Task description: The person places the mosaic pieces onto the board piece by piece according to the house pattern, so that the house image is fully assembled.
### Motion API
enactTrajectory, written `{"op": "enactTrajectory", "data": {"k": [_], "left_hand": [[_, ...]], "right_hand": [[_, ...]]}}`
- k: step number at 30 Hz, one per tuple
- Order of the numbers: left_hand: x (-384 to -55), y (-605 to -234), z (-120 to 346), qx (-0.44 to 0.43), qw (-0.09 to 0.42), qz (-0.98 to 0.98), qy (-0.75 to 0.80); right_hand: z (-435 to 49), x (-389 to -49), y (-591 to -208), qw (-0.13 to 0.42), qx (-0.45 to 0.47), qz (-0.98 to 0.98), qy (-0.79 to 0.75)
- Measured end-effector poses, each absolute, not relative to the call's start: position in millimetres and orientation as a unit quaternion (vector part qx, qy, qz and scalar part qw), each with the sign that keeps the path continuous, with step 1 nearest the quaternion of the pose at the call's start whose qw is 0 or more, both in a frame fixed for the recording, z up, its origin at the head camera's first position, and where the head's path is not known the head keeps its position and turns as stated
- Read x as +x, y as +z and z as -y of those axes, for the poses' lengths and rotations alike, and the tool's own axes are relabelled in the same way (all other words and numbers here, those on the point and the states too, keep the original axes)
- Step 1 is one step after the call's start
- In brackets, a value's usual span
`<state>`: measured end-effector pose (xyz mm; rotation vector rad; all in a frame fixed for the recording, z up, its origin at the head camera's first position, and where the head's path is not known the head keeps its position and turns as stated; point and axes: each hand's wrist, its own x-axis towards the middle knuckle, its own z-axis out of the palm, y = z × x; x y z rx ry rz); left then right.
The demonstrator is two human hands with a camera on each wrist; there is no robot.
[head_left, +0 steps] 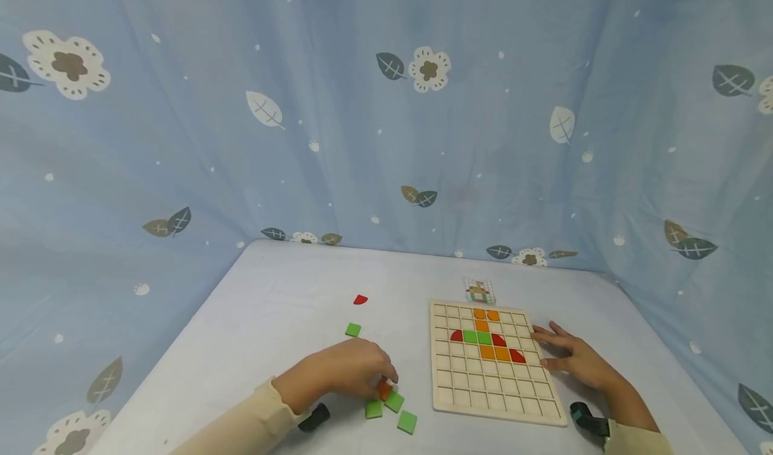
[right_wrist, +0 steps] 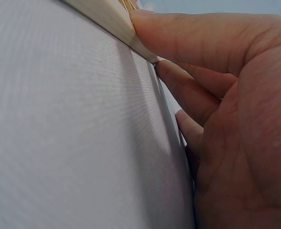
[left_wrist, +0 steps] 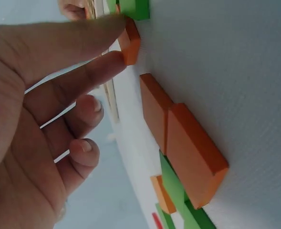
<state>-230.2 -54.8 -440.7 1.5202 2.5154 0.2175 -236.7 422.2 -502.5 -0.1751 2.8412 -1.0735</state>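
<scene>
My left hand (head_left: 355,368) pinches a small orange tile (left_wrist: 130,42) between thumb and index finger, close over the table; its other fingers are loosely bent. Green tiles (head_left: 406,422) lie just beside it. In the left wrist view, two more orange tiles (left_wrist: 195,152) lie below the hand, hidden under it in the head view. My right hand (head_left: 575,358) touches the right edge of a wooden grid board (head_left: 460,381), thumb and fingers fairly straight against the rim. Orange, green and red pieces (head_left: 484,338) fill several squares in the board's upper part.
Behind the board lies a small pattern card (head_left: 480,290) with a coloured figure on a grid. A red quarter-round piece (head_left: 360,300) and a green tile (head_left: 353,329) lie farther back on the white table (head_left: 272,307). A blue patterned curtain (head_left: 338,139) surrounds the table.
</scene>
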Motion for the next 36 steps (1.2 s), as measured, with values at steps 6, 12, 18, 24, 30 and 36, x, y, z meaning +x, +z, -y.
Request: {"op": "enactTrajectory", "data": {"k": [6, 12, 18, 24, 30, 36], "left_hand": [[-231.7, -443.6, 52.0, 0.503, 0.093, -0.857, 0.066], [-232.0, -445.5, 52.7, 0.509, 0.073, -0.856, 0.048], [-232.8, -445.7, 51.8, 0.503, 0.080, -0.860, 0.044], [-239.4, -444.2, 49.5, 0.513, 0.061, -0.855, 0.035], [-249.4, -444.5, 40.9, 0.530, 0.034, -0.847, 0.029], [-259.7, -446.5, 25.0, 0.529, 0.023, -0.848, 0.018]], "right_hand": [[-423.1, -236.5, -502.3, 0.050, -0.058, -0.933, -0.351], [-422.1, -234.6, -501.7, 0.047, -0.060, -0.933, -0.352], [-420.8, -234.2, -501.4, 0.052, -0.059, -0.932, -0.354], [-422.0, -236.4, -502.3, 0.046, -0.059, -0.936, -0.345], [-419.8, -234.8, -499.4, 0.049, -0.058, -0.937, -0.342], [-420.8, -234.1, -498.9, 0.058, -0.057, -0.932, -0.353]]}}
